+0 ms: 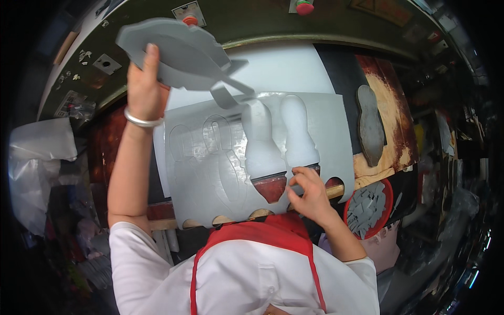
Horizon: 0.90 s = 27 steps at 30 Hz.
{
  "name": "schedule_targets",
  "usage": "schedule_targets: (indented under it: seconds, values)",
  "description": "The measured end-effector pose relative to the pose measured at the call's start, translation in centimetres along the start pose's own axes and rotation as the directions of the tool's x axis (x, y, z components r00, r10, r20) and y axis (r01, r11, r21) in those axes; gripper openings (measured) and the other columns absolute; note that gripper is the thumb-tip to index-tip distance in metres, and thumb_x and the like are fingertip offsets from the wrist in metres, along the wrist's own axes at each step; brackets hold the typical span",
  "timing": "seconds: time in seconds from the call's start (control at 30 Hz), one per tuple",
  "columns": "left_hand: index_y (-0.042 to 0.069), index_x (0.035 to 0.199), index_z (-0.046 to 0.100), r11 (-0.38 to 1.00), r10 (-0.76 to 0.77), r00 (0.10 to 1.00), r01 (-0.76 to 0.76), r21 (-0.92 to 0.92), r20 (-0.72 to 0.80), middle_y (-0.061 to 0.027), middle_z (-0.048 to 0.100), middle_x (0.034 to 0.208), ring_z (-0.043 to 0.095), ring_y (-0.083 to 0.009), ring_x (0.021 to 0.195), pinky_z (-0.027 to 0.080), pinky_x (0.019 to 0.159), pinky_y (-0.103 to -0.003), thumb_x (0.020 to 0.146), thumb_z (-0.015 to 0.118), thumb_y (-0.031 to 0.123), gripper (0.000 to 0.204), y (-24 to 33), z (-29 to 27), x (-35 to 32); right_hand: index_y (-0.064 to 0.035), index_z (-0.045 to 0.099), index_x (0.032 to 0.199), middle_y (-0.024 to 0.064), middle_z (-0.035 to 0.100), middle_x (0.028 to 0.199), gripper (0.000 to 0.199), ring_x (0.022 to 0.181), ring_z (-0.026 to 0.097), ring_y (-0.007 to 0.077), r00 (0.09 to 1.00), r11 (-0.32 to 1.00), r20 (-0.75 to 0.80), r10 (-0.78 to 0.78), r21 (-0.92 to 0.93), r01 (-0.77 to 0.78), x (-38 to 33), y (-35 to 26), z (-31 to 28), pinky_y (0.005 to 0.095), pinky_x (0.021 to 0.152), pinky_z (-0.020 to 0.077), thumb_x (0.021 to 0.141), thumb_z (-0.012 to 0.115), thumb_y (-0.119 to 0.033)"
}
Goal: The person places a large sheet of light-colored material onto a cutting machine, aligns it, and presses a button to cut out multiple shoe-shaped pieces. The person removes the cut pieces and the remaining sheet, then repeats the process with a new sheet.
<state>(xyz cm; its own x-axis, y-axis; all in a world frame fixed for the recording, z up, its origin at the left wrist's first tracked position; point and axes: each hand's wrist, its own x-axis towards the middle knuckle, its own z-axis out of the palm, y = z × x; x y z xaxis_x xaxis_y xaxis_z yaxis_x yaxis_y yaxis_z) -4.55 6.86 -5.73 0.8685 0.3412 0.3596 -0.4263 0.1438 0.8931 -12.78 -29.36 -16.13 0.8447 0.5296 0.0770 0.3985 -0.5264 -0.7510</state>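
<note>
My left hand (147,92) grips a bundle of flat grey pieces (178,50), thumb laid over the upper face, and holds it up by the far left corner of the grey sheet (331,126). Narrower grey ends jut from the bundle's right side; they are blurred, so I cannot count the pieces. A pale bangle (143,121) circles my left wrist.

My right hand (312,194) is at the near right part of the grey sheet, beside the lower ends of two sole-shaped openings, with the fingers curled and the thumb close to the forefinger. I cannot tell whether anything is pinched there. White shows through the upper part of both openings, and dark red through the near end of the left one. Left of these, two more sole outlines are marked in the sheet, and rounded notches bite into its near edge.

A white sheet (294,60) reaches out past the grey sheet's far edge. To the grey sheet's right lies a sole-shaped form (370,126); nearer me on that side, a red basin (389,205) holds grey scraps (365,212).
</note>
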Motion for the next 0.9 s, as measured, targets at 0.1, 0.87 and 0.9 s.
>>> schedule_targets:
  seconds: [0.1, 0.87, 0.9]
  values:
    - [-0.001, 0.122, 0.048, 0.994, 0.08, 0.993, -0.073, 0.081, -0.083, -0.0139, 0.058, 0.119, 0.059, -0.0248, 0.109, 0.052, 0.092, -0.041, 0.099, 0.051, 0.024, 0.035, 4.4, 0.5, 2.4, -0.0019, 0.06, 0.08, 0.0203, 0.059, 0.111, 0.016, 0.101, 0.057, 0.0352, 0.995, 0.996, -0.039, -0.09, -0.017, 0.089, -0.3, -1.9, 1.6, 0.0389, 0.085, 0.0476, 0.071, 0.072, -0.007]
    - [0.017, 0.122, 0.06, 0.792, -0.216, 0.6, -0.353, 0.498, 0.77, -0.0122, 0.057, 0.124, 0.052, -0.0317, 0.12, 0.038, 0.104, -0.05, 0.063, 0.069, 0.002, 0.061, -8.0, -4.2, -20.9, -0.0028, 0.053, 0.058, 0.0042, 0.059, 0.07, 0.016, 0.076, 0.056, 0.0115, 0.697, 0.017, 0.713, -0.07, 0.7, -0.714, 2.8, 1.1, 9.8, 0.0248, 0.071, 0.0442, 0.073, 0.058, -0.006]
    - [0.016, 0.121, 0.06, 0.819, -0.195, 0.648, -0.305, 0.485, 0.736, -0.0117, 0.059, 0.121, 0.054, -0.0312, 0.119, 0.039, 0.104, -0.047, 0.063, 0.069, 0.002, 0.06, -7.9, -3.9, -20.0, -0.0027, 0.053, 0.06, 0.0041, 0.059, 0.071, 0.014, 0.077, 0.057, 0.0118, 0.7, -0.026, 0.711, -0.065, 0.7, -0.713, 2.8, 0.6, 9.5, 0.0251, 0.074, 0.0453, 0.073, 0.058, -0.006]
